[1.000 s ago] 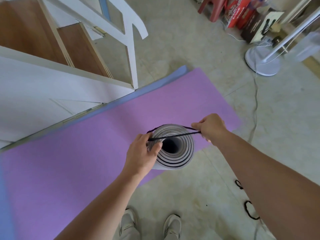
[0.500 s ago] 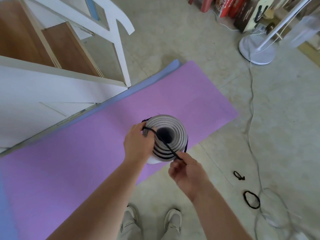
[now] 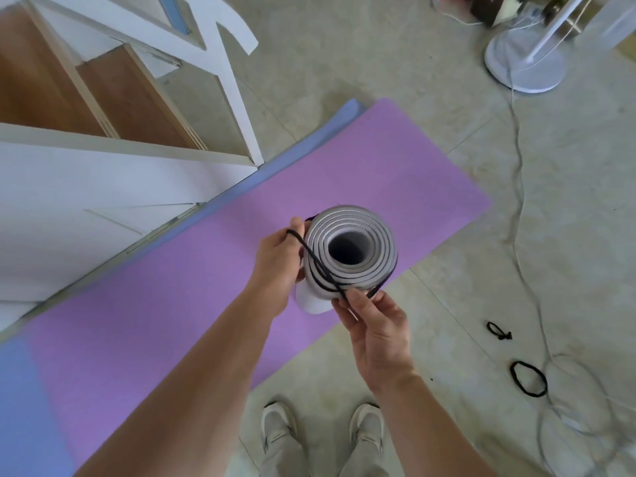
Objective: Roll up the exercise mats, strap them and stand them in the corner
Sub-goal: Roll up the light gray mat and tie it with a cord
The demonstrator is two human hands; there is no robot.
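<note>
A rolled grey mat stands on end in front of me, its spiral top facing the camera. My left hand grips the roll's left side and pinches one end of a black strap under the thumb. The strap runs slantwise across the near-left part of the roll's top to my right hand, which pinches it at the roll's near edge. Part of the strap loops round the roll's right side. A purple mat lies flat on the floor beneath, with a blue mat under it.
White and wooden furniture fills the upper left. A white fan base stands at the upper right, its cable trailing down the floor. Two black strap loops lie on the floor at right. My shoes are below.
My right hand carried the strap end from the roll's far right round to its near edge, so the strap now crosses the top slantwise. The left hand kept its hold.
</note>
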